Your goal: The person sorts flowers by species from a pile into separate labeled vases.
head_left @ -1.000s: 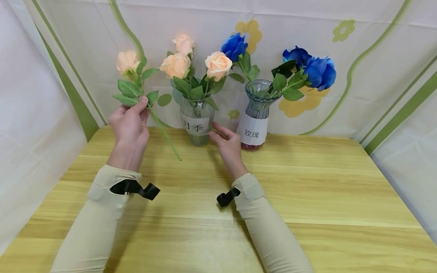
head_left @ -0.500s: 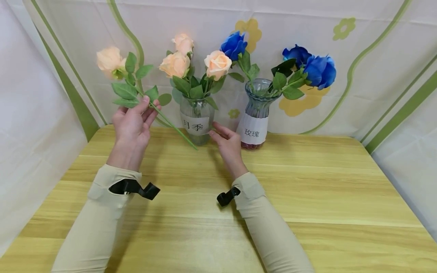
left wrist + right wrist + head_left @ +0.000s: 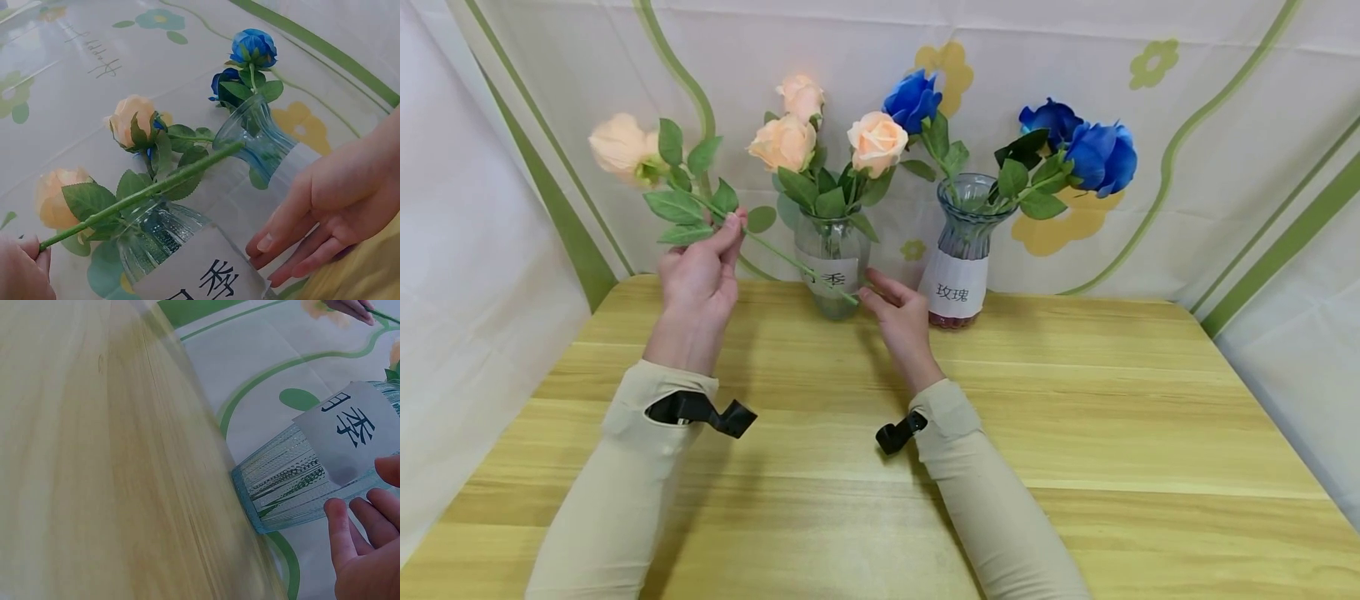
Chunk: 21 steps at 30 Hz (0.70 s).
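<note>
My left hand (image 3: 700, 271) pinches the green stem of a peach rose (image 3: 623, 150) between thumb and fingers, left of the clear glass vase (image 3: 831, 310). The rose lies tilted, bloom to the upper left, and its bare stem crosses in front of the vase's paper label (image 3: 206, 269). Several peach roses (image 3: 782, 143) stand in that vase. At its right side is my right hand (image 3: 901, 329), fingers loosely extended and fingertips close to the glass. In the right wrist view the right hand's fingers (image 3: 337, 519) are spread beside the vase's lower wall.
A bluish glass vase (image 3: 966, 237) with a white label stands just right of my right hand, holding blue roses (image 3: 1101, 160). Both vases stand at the back edge of the wooden table (image 3: 1075, 433), against a patterned cloth backdrop (image 3: 1240, 167).
The held rose has turned, its bloom swinging left and down and its stem end moving right and up across the vase. My left hand shifted slightly right; the right hand stayed put.
</note>
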### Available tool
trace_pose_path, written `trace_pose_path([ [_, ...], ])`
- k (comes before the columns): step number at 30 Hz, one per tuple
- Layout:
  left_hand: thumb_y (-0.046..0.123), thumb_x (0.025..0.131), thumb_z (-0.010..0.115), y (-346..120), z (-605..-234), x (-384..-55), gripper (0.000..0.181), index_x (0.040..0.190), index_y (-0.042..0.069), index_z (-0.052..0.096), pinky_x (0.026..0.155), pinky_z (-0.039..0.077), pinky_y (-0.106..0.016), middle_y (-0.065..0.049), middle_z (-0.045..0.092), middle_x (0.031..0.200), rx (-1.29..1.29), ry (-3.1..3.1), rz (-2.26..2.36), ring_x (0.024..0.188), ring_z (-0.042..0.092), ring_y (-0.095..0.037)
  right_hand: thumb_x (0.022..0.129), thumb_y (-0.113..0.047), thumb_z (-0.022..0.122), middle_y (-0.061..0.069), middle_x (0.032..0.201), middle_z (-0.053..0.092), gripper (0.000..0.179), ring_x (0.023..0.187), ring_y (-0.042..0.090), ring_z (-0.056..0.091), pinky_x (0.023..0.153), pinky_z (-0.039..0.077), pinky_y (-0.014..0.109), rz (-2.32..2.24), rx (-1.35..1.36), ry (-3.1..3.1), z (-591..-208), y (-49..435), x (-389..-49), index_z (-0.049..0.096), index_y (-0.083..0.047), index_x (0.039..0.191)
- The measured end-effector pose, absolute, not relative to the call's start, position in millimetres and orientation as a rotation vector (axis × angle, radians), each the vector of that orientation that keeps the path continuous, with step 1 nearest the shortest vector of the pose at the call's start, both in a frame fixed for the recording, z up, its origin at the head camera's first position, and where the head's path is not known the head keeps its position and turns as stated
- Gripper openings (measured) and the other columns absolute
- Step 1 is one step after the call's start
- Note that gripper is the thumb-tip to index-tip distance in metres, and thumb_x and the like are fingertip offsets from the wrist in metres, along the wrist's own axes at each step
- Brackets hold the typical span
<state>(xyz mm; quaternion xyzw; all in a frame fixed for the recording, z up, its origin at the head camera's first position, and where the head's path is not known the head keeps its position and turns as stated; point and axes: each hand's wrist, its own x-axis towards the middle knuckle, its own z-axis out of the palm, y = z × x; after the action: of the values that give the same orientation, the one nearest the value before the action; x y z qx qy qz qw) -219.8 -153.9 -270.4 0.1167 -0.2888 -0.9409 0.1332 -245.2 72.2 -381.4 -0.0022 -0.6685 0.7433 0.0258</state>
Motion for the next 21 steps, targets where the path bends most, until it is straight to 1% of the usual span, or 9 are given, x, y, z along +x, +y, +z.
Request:
trace_pose_path([
  [2, -0.013, 0.089, 0.074, -151.5, -269.9, -222.6, 0.037, 0.122, 0.002, 0.068, 0.094, 0.063, -0.025, -0.014, 0.076, 0.118, 0.334, -0.836, -2.698, 0.097, 0.080, -0.022, 0.099, -0.008, 0.073, 0.009, 0.142, 0.071, 0.036, 0.117, 0.015, 0.071, 0.094, 0.058, 0.020, 2.299, -0.003, -2.059, -381.7, 71.8, -245.4, 0.072, -0.005, 0.136],
  [4, -0.008, 0.089, 0.076, -148.5, -269.3, -225.3, 0.024, 0.108, 0.001, 0.065, 0.091, 0.064, -0.028, -0.014, 0.078, 0.104, 0.317, -0.850, -2.667, 0.090, 0.081, -0.022, 0.099, -0.008, 0.073, 0.009, 0.142, 0.071, 0.037, 0.117, 0.015, 0.071, 0.094, 0.058, 0.020, 2.302, -0.002, -2.056, -382.0, 71.7, -245.8, 0.072, -0.005, 0.136],
  [6, -0.004, 0.090, 0.078, -145.6, -268.3, -227.4, 0.020, 0.100, 0.003, 0.063, 0.087, 0.066, -0.031, -0.012, 0.079, 0.096, 0.297, -0.874, -2.643, 0.085, 0.080, -0.021, 0.099, -0.008, 0.072, 0.009, 0.142, 0.071, 0.037, 0.118, 0.015, 0.071, 0.094, 0.058, 0.020, 2.301, -0.003, -2.057, -382.3, 71.7, -246.2, 0.072, -0.005, 0.136],
  [10, 0.004, 0.089, 0.081, -141.0, -266.3, -231.0, 0.020, 0.096, 0.007, 0.063, 0.082, 0.068, -0.035, -0.011, 0.077, 0.090, 0.275, -0.896, -2.614, 0.079, 0.078, -0.022, 0.100, -0.009, 0.072, 0.007, 0.142, 0.071, 0.037, 0.119, 0.016, 0.071, 0.099, 0.058, 0.023, 2.302, -0.012, -2.062, -382.5, 72.1, -246.3, 0.072, -0.005, 0.136],
  [11, 0.005, 0.089, 0.081, -140.4, -265.6, -231.9, 0.020, 0.095, 0.008, 0.063, 0.078, 0.068, -0.035, -0.011, 0.077, 0.089, 0.272, -0.891, -2.611, 0.077, 0.078, -0.023, 0.100, -0.009, 0.072, 0.007, 0.143, 0.071, 0.037, 0.119, 0.016, 0.071, 0.099, 0.059, 0.024, 2.302, -0.014, -2.063, -382.5, 72.2, -246.3, 0.072, -0.005, 0.136],
  [14, 0.007, 0.090, 0.081, -139.2, -263.1, -235.8, 0.019, 0.092, 0.010, 0.063, 0.071, 0.068, -0.033, -0.011, 0.076, 0.088, 0.281, -0.870, -2.587, 0.075, 0.077, -0.023, 0.100, -0.009, 0.073, 0.006, 0.143, 0.071, 0.037, 0.120, 0.017, 0.071, 0.102, 0.059, 0.027, 2.305, -0.018, -2.066, -382.1, 72.4, -246.1, 0.072, -0.006, 0.136],
  [16, 0.008, 0.090, 0.082, -139.1, -260.3, -239.0, 0.019, 0.091, 0.010, 0.063, 0.068, 0.067, -0.032, -0.011, 0.076, 0.087, 0.302, -0.847, -2.563, 0.075, 0.077, -0.022, 0.100, -0.010, 0.073, 0.006, 0.142, 0.071, 0.037, 0.121, 0.018, 0.071, 0.104, 0.059, 0.028, 2.306, -0.018, -2.070, -381.6, 72.4, -246.0, 0.072, -0.006, 0.137],
  [18, 0.007, 0.089, 0.083, -140.1, -256.5, -242.7, 0.019, 0.091, 0.009, 0.064, 0.068, 0.066, -0.030, -0.011, 0.077, 0.086, 0.323, -0.809, -2.537, 0.074, 0.077, -0.022, 0.100, -0.011, 0.073, 0.006, 0.143, 0.071, 0.037, 0.122, 0.019, 0.071, 0.105, 0.058, 0.029, 2.305, -0.018, -2.074, -381.2, 72.4, -245.8, 0.072, -0.006, 0.137],
  [21, 0.007, 0.087, 0.085, -143.0, -250.2, -248.2, 0.018, 0.090, 0.006, 0.067, 0.073, 0.067, -0.031, -0.012, 0.077, 0.084, 0.358, -0.731, -2.515, 0.073, 0.076, -0.022, 0.100, -0.011, 0.072, 0.005, 0.143, 0.071, 0.037, 0.123, 0.020, 0.071, 0.105, 0.058, 0.029, 2.303, -0.015, -2.077, -381.7, 72.1, -246.0, 0.072, -0.006, 0.137],
])
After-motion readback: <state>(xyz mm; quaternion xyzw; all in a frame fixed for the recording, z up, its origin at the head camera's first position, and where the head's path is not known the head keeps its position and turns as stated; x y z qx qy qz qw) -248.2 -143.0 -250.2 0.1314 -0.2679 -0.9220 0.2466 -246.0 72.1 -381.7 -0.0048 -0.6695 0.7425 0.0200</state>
